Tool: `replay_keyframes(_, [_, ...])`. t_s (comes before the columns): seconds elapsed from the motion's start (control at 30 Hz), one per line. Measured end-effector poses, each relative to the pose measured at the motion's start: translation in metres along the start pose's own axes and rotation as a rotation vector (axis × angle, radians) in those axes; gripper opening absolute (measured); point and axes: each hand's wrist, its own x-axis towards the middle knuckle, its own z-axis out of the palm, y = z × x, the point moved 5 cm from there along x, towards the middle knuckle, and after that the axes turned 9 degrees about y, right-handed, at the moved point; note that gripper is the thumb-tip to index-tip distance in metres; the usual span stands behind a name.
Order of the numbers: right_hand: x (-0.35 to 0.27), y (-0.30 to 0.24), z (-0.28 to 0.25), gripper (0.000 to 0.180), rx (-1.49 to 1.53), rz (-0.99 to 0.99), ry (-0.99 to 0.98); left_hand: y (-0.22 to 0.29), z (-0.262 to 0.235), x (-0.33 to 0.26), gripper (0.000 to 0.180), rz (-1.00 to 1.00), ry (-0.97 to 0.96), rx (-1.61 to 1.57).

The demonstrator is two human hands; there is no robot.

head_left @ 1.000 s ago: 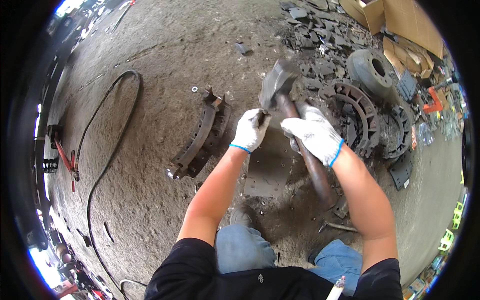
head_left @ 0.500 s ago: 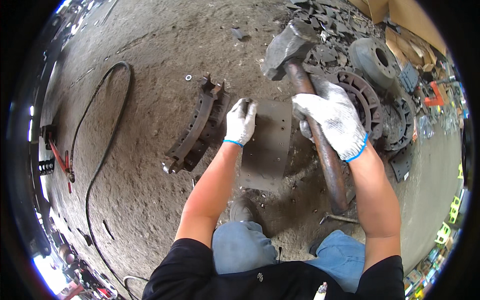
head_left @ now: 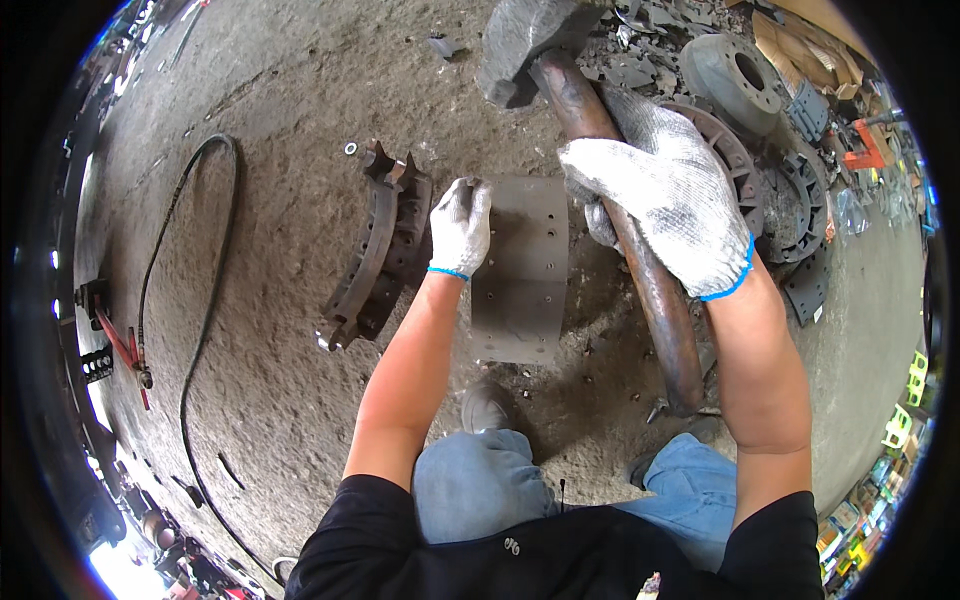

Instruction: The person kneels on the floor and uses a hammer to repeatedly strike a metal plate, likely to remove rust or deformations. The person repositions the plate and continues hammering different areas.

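Taking the drilled curved plate [head_left: 525, 270] as the clock's centre, concrete floor [head_left: 290, 90] stretches wide toward ten and eleven, out to a black hose [head_left: 232, 215]. Nine o'clock is tighter: a ribbed metal shoe [head_left: 378, 265] lies near. At half past one, a drum [head_left: 725, 85] and broken shards [head_left: 640, 72] crowd the edge; a boot [head_left: 488, 408] sits at six. The left hand [head_left: 462, 228], fingers curled, is at the plate's ten o'clock edge; I can't tell whether it holds anything. At two, the right hand [head_left: 660, 195] grips a sledgehammer [head_left: 655, 290], its head toward twelve.
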Motion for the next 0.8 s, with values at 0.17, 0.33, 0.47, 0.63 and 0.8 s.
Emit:
replay_keyframes(0.17, [0.007, 0.003, 0.018, 0.027, 0.018, 0.057, -0.066, 0.012, -0.004, 0.001, 0.014, 0.147, -0.031, 0.071])
replay_keyframes(0.33, [0.022, 0.069, 0.046, 0.031, -0.079, 0.245, -0.24, 0.018, 0.003, -0.001, 0.011, 0.334, 0.005, 0.104])
replay_keyframes(0.47, [0.027, 0.043, 0.037, 0.031, -0.057, 0.219, -0.171, 0.013, 0.004, -0.002, 0.013, 0.335, 0.002, 0.132])
replay_keyframes(0.63, [0.022, -0.016, 0.046, 0.022, 0.097, 0.047, -0.086, 0.012, -0.009, 0.0, 0.014, 0.269, -0.062, 0.168])
replay_keyframes(0.8, [0.016, 0.045, 0.047, 0.04, -0.255, 0.278, -0.268, 0.008, 0.004, -0.001, 0.022, 0.254, -0.047, 0.146])
